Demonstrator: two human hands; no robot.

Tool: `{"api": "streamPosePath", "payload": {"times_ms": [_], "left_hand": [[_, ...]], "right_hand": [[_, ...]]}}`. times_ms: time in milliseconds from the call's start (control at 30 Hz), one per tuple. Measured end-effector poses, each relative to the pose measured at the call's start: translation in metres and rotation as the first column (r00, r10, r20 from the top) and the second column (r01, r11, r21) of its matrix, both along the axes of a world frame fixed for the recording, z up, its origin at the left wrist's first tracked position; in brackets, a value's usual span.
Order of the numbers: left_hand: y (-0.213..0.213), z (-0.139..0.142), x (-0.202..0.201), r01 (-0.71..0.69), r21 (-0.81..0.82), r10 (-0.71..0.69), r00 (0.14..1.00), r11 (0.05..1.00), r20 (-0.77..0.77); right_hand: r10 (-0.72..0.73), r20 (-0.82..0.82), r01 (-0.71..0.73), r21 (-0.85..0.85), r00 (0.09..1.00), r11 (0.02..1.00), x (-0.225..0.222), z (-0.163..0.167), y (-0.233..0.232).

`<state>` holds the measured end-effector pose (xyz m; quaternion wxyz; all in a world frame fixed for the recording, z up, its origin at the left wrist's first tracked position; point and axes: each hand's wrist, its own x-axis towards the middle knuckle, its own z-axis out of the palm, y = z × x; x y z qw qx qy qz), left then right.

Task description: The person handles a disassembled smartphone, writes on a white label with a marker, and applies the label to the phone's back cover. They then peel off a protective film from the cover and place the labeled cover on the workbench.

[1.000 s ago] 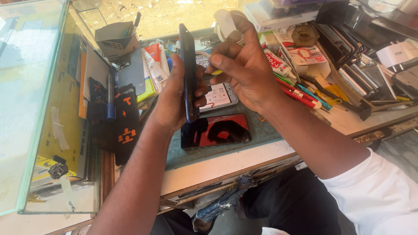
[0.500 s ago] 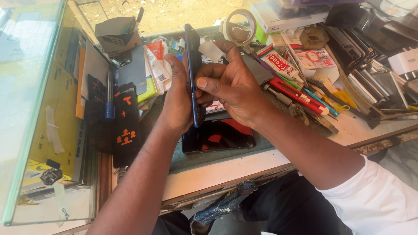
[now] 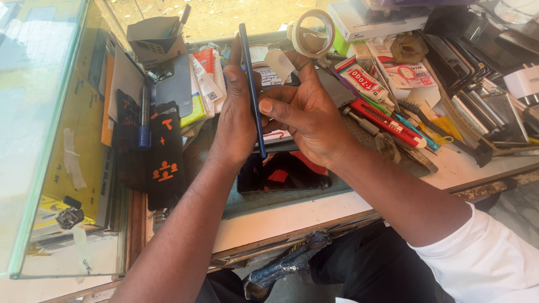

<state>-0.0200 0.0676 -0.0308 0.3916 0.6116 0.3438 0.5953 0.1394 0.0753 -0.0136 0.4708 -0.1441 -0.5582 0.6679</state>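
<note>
Nearest, dark phone (image 3: pixel 283 174): flat on bench (image 3: pixel 314 210), under both hands.
Left hand (image 3: pixel 236 120): clamped on blue phone (image 3: pixel 251 84), held edge-up.
Right hand (image 3: pixel 306 115): fingers closed, thumb on same phone's edge.
Tape roll (image 3: pixel 311 32): beyond the hands.

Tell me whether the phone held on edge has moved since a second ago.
Cannot tell. The phone still stands on edge between the left hand and right hand; the head camera shifted, so the roll of tape moved too.
</note>
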Motion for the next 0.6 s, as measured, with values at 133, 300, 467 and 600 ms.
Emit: {"api": "streamPosePath", "payload": {"times_ms": [133,300,467,600], "left_hand": [[0.0066,-0.0048,0.0019,-0.144,0.13,0.151,0.988,0.981,-0.044],[0.0059,-0.0066,-0.0009,-0.29,0.223,0.33,0.929,0.931,-0.167],[0.004,-0.0038,-0.0013,-0.287,0.222,0.32,0.939,0.932,-0.127],[0.0043,-0.0036,-0.0019,-0.3,0.233,0.334,0.934,0.925,-0.123]], "right_hand": [[-0.017,0.006,0.017,-0.062,1.0,0.998,-0.0004,-0.0001,0.001],[-0.015,0.015,0.016,-0.118,1.0,0.993,0.0006,-0.001,0.0013],[0.006,0.031,-0.002,-0.117,0.999,0.993,0.0033,-0.0001,0.0024],[0.025,0.025,-0.022,-0.117,0.999,0.993,0.0037,-0.0002,0.0033]]}}
